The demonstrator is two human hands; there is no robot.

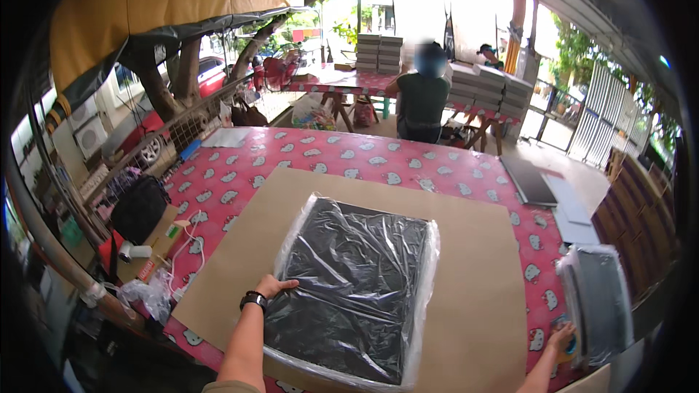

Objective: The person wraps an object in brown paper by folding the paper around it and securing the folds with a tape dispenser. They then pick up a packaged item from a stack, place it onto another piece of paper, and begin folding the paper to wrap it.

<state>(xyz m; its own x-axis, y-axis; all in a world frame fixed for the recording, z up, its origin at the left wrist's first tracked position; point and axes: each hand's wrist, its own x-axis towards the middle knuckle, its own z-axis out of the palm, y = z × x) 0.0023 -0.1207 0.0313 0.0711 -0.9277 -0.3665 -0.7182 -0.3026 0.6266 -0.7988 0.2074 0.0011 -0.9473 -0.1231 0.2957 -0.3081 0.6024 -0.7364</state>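
Note:
A flat black rectangular panel [349, 276] in clear, wrinkled plastic film lies on a large brown cardboard sheet [480, 269] before me. My left hand [272, 287], with a dark band at its wrist, is at the panel's left edge. Its thumb lies over the top and the fingers are mostly hidden at the side. At the table's right edge my right hand [561, 337] is closed around a small blue and orange thing [570, 348], partly hidden and too small to name. Beside that hand is a stack of plastic-wrapped dark panels [598, 302].
The table has a pink patterned cover [306, 147]. Dark and pale flat boards [530, 180] lie at its right edge. A cardboard box [156, 251], a white cord and crumpled plastic [149, 298] sit at left. Behind, a person [422, 94] is by another table with stacked boxes [378, 53].

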